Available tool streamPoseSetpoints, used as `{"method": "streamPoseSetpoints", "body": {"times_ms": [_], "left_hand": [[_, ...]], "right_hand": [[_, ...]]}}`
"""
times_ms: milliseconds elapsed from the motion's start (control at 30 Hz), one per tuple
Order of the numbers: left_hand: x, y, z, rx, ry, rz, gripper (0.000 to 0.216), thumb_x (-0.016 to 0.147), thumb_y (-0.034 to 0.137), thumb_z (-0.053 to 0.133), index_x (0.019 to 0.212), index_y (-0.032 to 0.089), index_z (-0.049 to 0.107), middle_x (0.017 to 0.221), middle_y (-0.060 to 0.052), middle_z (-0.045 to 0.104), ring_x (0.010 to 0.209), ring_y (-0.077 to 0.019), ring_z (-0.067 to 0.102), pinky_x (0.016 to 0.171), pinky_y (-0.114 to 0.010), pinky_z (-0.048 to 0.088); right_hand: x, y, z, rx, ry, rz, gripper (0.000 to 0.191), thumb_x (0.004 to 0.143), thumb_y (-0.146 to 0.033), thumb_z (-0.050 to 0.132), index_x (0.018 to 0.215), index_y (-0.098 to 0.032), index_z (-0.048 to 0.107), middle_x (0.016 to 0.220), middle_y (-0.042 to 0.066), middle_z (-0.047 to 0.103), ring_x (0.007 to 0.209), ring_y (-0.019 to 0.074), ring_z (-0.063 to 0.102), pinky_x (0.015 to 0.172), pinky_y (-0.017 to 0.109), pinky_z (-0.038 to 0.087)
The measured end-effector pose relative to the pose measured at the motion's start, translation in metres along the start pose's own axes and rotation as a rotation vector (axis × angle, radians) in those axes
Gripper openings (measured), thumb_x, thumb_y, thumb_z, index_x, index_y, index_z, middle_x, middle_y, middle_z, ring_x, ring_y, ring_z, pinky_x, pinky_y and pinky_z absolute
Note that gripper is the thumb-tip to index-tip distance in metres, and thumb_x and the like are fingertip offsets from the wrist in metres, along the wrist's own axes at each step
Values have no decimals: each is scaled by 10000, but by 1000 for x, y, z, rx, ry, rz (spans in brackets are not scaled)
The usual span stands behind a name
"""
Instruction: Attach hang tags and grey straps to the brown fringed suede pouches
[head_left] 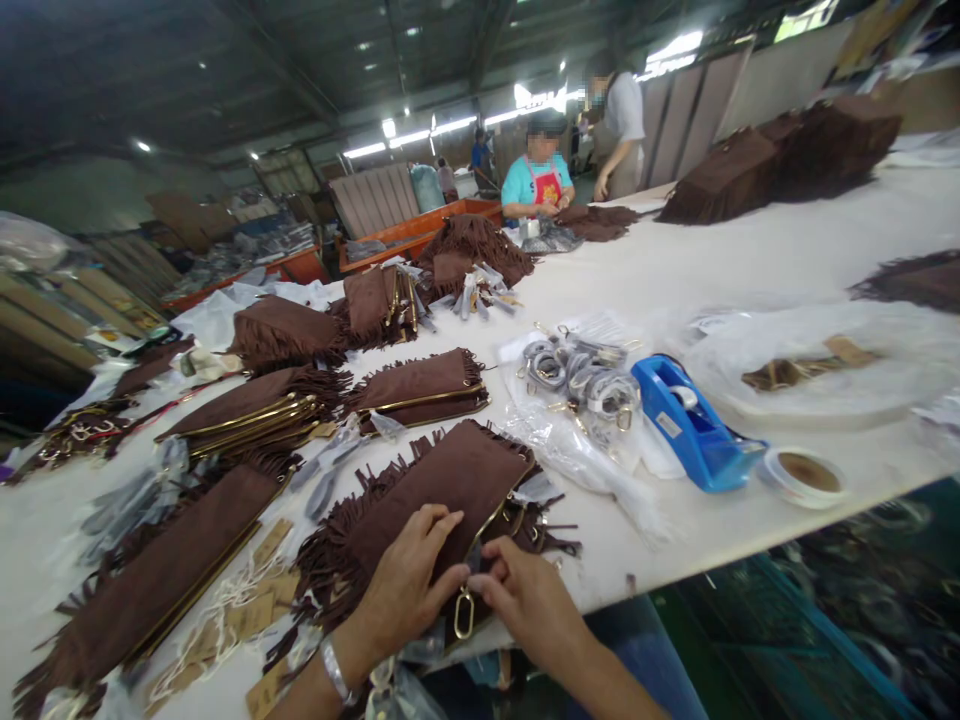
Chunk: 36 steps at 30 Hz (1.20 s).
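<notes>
A brown fringed bag (442,475) with a gold zipper edge lies at the table's front. My left hand (401,580) rests on it, fingers stretched over its surface and thumb apart, the thumb tip by a gold oval clasp (464,613). Opposite, my right hand (529,595) has thumb and forefinger bent together on a small grey-wrapped strip (474,558) above the clasp. The strip is partly hidden by the fingertips. Paper tags (251,615) with white strings lie left of my left wrist.
More fringed bags (424,385) and a long brown one (180,550) lie left and behind. Wrapped grey straps (577,375), a blue tape dispenser (686,420) and a tape roll (804,472) sit right. A co-worker (536,180) works across the table (600,250).
</notes>
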<state>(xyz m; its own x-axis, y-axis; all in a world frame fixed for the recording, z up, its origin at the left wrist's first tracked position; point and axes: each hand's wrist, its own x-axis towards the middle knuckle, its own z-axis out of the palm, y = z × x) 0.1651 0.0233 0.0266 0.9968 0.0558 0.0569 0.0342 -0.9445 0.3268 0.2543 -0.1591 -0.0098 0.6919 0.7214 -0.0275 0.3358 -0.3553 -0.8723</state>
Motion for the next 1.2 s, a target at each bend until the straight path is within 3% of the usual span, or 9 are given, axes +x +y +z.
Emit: {"method": "streamPoseSetpoints", "body": {"times_ms": [167,267,367,533,700,900,1033,1200], "left_hand": [[-16,5,8,181,-65,-32,559,827,164,542,1364,164,387,1364,-157,468,1276,-331,436,1038,-511,432],[-15,11,6,228,-120,-88,306,819,101,471,1115,149,527,1091,-131,586,1053,-304,559,895,-468,494],[-12,12,-2,178,-130,-104,189,854,74,384,915,187,523,907,-74,579,861,-248,579,774,-394,491],[-16,3,-12,37,-31,-104,181,921,125,351,942,208,511,899,-45,576,859,-216,582,765,-339,449],[-19,0,-13,-13,4,-105,157,908,138,384,943,211,518,890,-39,581,845,-210,586,753,-327,436],[-22,-5,-15,-81,38,-105,125,913,159,413,959,216,514,903,-31,580,839,-194,581,747,-312,436],[-24,-1,-20,-11,47,-75,145,926,162,388,958,214,519,905,-39,567,846,-199,574,755,-319,444],[-24,8,-26,138,-34,10,154,918,167,396,920,213,543,918,-57,585,881,-229,585,756,-343,463]], "right_hand": [[-2,-9,33,-144,-38,157,244,800,-168,606,1044,-180,586,815,38,723,781,205,679,663,257,403],[4,-11,38,-245,-32,194,167,799,-224,618,960,-180,619,825,69,735,784,227,690,647,265,397],[12,-11,37,-231,-32,201,58,776,-219,608,822,-189,628,787,67,741,774,219,699,624,248,395],[14,-14,37,42,-209,263,127,840,-252,512,759,-201,596,568,7,686,497,135,637,506,201,369],[8,-14,46,118,-152,240,7,776,-207,575,773,-202,574,546,-14,662,426,114,584,458,188,343],[22,-16,40,414,-324,433,215,814,-293,549,629,-211,474,427,-40,556,309,90,437,347,181,281],[37,-25,41,384,-298,391,255,849,-337,481,635,-200,489,498,-7,614,342,91,470,381,180,376],[42,-29,56,224,-213,330,290,802,-176,394,584,-168,585,570,63,675,429,116,581,429,173,425]]}}
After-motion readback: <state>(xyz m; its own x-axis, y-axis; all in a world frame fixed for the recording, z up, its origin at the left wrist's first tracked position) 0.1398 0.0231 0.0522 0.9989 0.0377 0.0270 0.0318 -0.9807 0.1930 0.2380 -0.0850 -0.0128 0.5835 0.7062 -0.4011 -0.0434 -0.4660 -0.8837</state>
